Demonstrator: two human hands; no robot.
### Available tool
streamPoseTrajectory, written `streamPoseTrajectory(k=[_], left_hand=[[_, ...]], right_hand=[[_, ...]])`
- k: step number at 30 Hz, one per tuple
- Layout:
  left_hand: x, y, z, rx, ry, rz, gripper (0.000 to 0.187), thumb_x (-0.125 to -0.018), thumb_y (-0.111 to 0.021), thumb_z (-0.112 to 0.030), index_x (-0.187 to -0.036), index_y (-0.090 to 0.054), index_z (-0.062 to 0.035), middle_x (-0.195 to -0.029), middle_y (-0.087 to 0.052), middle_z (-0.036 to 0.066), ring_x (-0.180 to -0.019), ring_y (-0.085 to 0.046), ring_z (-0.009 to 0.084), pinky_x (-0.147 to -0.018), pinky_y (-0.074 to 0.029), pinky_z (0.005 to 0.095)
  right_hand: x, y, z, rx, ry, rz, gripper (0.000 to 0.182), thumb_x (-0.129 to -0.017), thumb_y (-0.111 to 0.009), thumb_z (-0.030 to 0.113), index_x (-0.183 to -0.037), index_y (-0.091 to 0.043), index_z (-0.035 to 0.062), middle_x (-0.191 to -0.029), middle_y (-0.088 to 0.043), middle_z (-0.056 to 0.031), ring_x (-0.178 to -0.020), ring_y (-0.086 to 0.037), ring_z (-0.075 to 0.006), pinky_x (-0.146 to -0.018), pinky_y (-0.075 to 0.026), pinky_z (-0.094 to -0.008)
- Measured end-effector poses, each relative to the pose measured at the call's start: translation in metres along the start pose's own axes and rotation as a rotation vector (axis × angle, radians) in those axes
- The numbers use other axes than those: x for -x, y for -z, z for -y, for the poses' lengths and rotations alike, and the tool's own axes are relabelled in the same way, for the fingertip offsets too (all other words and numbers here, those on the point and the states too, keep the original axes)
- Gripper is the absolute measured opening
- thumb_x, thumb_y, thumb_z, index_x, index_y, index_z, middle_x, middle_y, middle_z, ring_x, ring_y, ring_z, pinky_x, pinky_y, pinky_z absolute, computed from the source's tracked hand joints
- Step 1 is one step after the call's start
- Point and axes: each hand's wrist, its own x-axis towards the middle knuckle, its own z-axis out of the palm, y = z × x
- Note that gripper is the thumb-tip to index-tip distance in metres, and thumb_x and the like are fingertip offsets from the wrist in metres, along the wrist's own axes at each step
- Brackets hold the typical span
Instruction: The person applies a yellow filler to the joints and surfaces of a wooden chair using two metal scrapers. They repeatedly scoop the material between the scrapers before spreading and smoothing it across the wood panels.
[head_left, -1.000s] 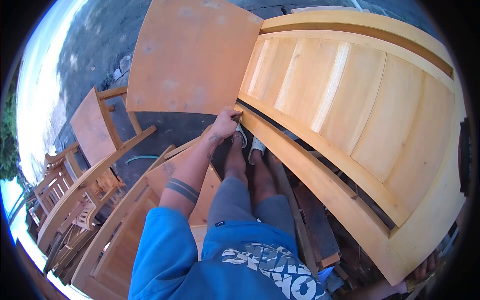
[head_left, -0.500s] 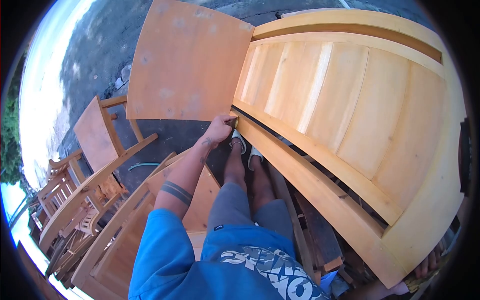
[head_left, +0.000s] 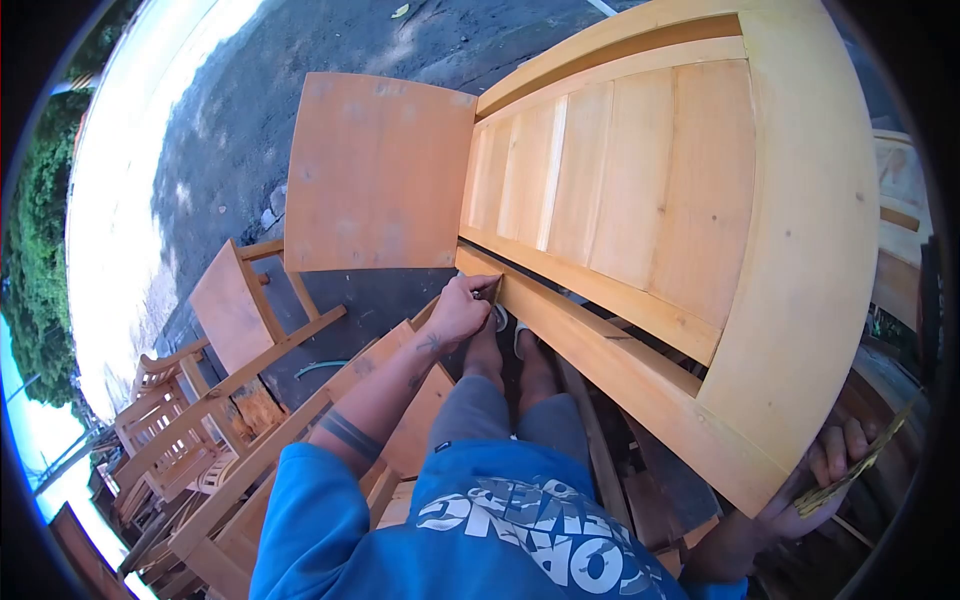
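My left hand (head_left: 465, 308) is closed, its thumb and fingers pinched together at the near edge of a light wooden rail (head_left: 600, 362). A small dark piece shows at its fingertips, too small to name. That rail is the lower edge of a large panelled wooden frame (head_left: 630, 180), tilted in front of me. Low at the right, my right hand (head_left: 835, 465) is closed beside the frame's near corner, fingers curled on a worn, yellow-speckled sheet (head_left: 870, 455). Part of that hand is in shadow.
A square reddish-brown board (head_left: 385, 170) adjoins the frame's far end. Wooden chair parts (head_left: 235, 310) and a slatted chair (head_left: 170, 430) stand at the left. Another wooden frame (head_left: 270, 480) lies beside my legs. A green hose piece (head_left: 320, 367) is on the dark ground.
The view has shifted right. My left hand has slid along the rail, nearer to me. My right hand and the yellow-speckled sheet have come further into view.
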Motion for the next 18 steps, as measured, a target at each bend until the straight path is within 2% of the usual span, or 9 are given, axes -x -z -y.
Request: streamPoseTrajectory(k=[3,5,7,9,11,13,15,16,18], left_hand=[[0.02,-0.014,-0.015,-0.049,-0.065,0.013,0.057,-0.068,-0.04,0.012,-0.12,-0.06,0.0023,-0.095,-0.065,0.008,-0.078,-0.057,0.0106,-0.068,-0.047,0.0234],[0.038,-0.022,-0.036,-0.104,-0.132,0.028,0.057,-0.068,-0.041,0.012,-0.121,-0.059,0.0024,-0.095,-0.065,0.008,-0.08,-0.058,0.0107,-0.069,-0.048,0.0239],[0.063,-0.017,-0.07,0.077,-0.052,0.153,0.057,-0.066,-0.041,0.012,-0.12,-0.058,0.005,-0.096,-0.066,0.011,-0.085,-0.061,0.0133,-0.075,-0.05,0.0247],[0.077,-0.001,-0.078,0.357,0.006,0.224,0.058,-0.065,-0.041,0.013,-0.12,-0.057,0.0056,-0.099,-0.066,0.011,-0.089,-0.062,0.0139,-0.079,-0.049,0.0237],[0.074,0.019,-0.062,0.492,-0.04,-0.036,0.058,-0.065,-0.04,0.013,-0.121,-0.055,0.006,-0.098,-0.064,0.01,-0.086,-0.062,0.0137,-0.076,-0.05,0.0238],[0.05,0.022,-0.005,0.527,-0.142,-0.265,0.058,-0.067,-0.04,0.013,-0.122,-0.053,0.0051,-0.105,-0.062,0.011,-0.093,-0.061,0.0164,-0.078,-0.049,0.0253],[0.036,-0.003,0.02,0.257,-0.185,-0.534,0.056,-0.069,-0.039,0.011,-0.125,-0.049,0.0041,-0.114,-0.057,0.015,-0.105,-0.057,0.0203,-0.087,-0.047,0.0288],[0.028,-0.016,0.037,0.124,-0.261,-0.591,0.056,-0.071,-0.037,0.011,-0.126,-0.045,0.0026,-0.12,-0.053,0.018,-0.113,-0.052,0.0243,-0.095,-0.043,0.0326],[0.016,-0.053,0.04,0.142,-0.434,-0.677,0.056,-0.072,-0.037,0.014,-0.127,-0.04,0.0047,-0.121,-0.049,0.019,-0.116,-0.049,0.0282,-0.1,-0.039,0.0347]], right_hand=[[0.003,-0.007,-0.006,0.062,0.087,-0.124,0.026,-0.101,-0.038,0.019,-0.113,-0.041,-0.0041,-0.089,-0.051,-0.0113,-0.069,-0.056,-0.0169,-0.06,-0.053,-0.0246],[0.002,-0.008,-0.007,0.132,0.093,-0.114,0.027,-0.102,-0.034,0.022,-0.112,-0.042,-0.0022,-0.089,-0.051,-0.0105,-0.07,-0.056,-0.0147,-0.059,-0.053,-0.0232],[0.002,-0.006,-0.005,0.216,0.105,-0.099,0.027,-0.103,-0.033,0.023,-0.111,-0.042,-0.0011,-0.089,-0.051,-0.0096,-0.069,-0.055,-0.0133,-0.058,-0.052,-0.0217],[0.002,-0.009,-0.006,0.308,0.128,-0.088,0.028,-0.103,-0.032,0.024,-0.11,-0.043,-0.0004,-0.087,-0.049,-0.008,-0.067,-0.052,-0.0102,-0.055,-0.049,-0.0193],[0.002,-0.008,-0.007,0.328,0.14,-0.086,0.029,-0.103,-0.031,0.025,-0.111,-0.042,-0.0008,-0.085,-0.049,-0.0075,-0.066,-0.051,-0.0091,-0.053,-0.048,-0.0187],[0.004,-0.004,-0.006,0.283,0.149,-0.061,0.025,-0.102,-0.036,0.02,-0.113,-0.042,-0.0014,-0.089,-0.05,-0.0086,-0.068,-0.053,-0.0103,-0.057,-0.051,-0.019],[0.004,-0.004,-0.008,0.218,0.163,-0.054,0.023,-0.101,-0.039,0.017,-0.114,-0.041,-0.0019,-0.09,-0.051,-0.0093,-0.07,-0.054,-0.0113,-0.06,-0.052,-0.0193],[0.003,0.0,-0.005,0.169,0.139,-0.018,0.021,-0.098,-0.045,0.01,-0.114,-0.041,-0.0025,-0.093,-0.052,-0.0107,-0.071,-0.055,-0.0128,-0.063,-0.054,-0.0193],[0.003,0.0,-0.002,0.111,0.121,-0.014,0.022,-0.096,-0.046,0.009,-0.114,-0.04,-0.0028,-0.093,-0.051,-0.011,-0.072,-0.055,-0.0126,-0.064,-0.054,-0.0189]])
